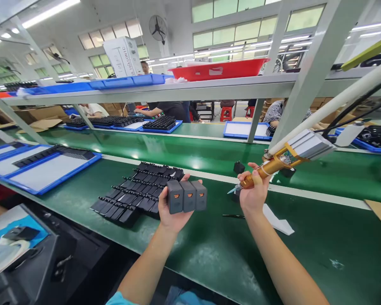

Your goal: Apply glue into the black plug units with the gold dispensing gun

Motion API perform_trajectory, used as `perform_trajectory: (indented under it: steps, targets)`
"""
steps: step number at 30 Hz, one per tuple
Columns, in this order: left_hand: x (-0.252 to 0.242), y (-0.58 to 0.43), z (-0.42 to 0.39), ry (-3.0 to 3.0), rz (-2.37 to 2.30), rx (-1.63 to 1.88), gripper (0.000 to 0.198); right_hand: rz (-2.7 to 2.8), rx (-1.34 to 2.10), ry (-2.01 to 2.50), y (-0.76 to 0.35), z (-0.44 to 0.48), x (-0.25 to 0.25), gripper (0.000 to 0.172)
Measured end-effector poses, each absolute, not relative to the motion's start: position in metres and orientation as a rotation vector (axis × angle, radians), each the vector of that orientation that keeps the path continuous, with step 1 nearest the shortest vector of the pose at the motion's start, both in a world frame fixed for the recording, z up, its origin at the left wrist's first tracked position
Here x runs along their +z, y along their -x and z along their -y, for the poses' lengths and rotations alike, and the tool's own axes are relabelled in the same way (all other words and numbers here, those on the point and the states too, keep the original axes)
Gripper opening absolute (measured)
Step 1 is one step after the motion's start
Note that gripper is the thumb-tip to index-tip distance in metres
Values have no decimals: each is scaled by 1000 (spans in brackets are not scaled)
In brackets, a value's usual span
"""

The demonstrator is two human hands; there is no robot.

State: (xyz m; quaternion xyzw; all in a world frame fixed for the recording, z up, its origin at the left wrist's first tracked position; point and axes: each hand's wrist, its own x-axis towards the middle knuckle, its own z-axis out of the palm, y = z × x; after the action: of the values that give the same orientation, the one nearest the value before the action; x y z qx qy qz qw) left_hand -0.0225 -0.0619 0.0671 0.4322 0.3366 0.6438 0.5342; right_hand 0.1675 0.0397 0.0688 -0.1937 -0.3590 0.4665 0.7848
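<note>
Three dark grey charger housings (189, 196) stand side by side in my left hand (174, 214), each with a small orange-edged slot facing me. My right hand (254, 192) is wrapped round a gold-coloured glue dispensing gun (265, 169). Its thin blue nozzle tip (234, 189) points left toward the housings, a short way apart from them. Behind and left of my left hand, several rows of black housings (136, 188) lie on the green bench. Beyond the nozzle sits a single small black plug-like block (239, 167).
Blue-rimmed trays (51, 169) stand on the left of the green bench (206, 267). A white paper piece (279, 221) and a thin black stick (233, 216) lie near my right forearm. Overhead runs a shelf with a red tray (219, 70). Other people work across the line.
</note>
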Motion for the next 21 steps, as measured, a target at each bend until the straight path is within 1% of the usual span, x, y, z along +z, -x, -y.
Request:
perform_trajectory:
  steps: [6,11,16,21]
  targets:
    - [67,29,78,-1172,-941,1562,94,801,994,430,-168,-39,70,16]
    - [67,35,86,-1206,-957,1604,94,790,996,422,-167,-38,73,15]
    - [69,37,92,-1188,-873,1642,87,779,1007,416,-168,-38,73,15]
    - [67,49,101,-1240,-986,1618,92,766,1025,401,-168,-38,72,15]
